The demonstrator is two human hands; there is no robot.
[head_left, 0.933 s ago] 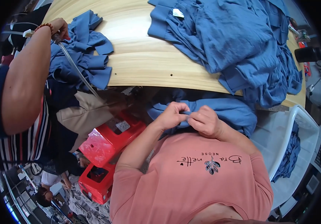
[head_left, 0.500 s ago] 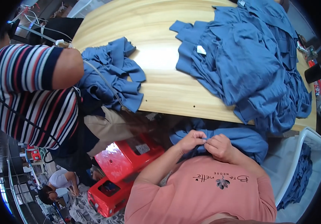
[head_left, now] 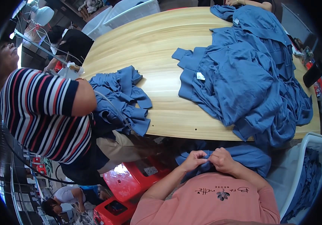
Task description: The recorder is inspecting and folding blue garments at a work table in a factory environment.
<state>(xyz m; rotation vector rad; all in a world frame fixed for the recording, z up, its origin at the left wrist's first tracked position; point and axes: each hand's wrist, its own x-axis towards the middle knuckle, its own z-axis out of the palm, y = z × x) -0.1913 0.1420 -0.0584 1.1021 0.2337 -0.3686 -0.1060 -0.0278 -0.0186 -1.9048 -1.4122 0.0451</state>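
At the left of the frame, a co-worker in a striped shirt (head_left: 44, 108) stood by the desk (head_left: 161, 86), one upper arm in front of a small heap of blue garments (head_left: 119, 92) that lay on its left part. Below that, in the lower left centre, two red stools (head_left: 127, 183) stood close together.

At the lower centre, just below the front edge of the desk, you had a blue garment (head_left: 253, 159) across your lap, partly under the desk edge. Your left hand (head_left: 194, 160) was closed in a pinch, thumb against fingers, on a small bit of that cloth. Your right hand (head_left: 221, 160) met it tip to tip, its fingers curled and pinching the same spot. Your hands hid the detail there, so how much of this piece was finished could not be told; it was plainly in hand and not yet set aside.

On the right part of the desk, a large pile of blue garments (head_left: 239, 82) lay loosely heaped, a white label (head_left: 200, 76) showing near its left side. At the lower right, a white bin (head_left: 300, 172) held more blue cloth (head_left: 307, 183). Nothing visible told which of these pieces were done and which were waiting.
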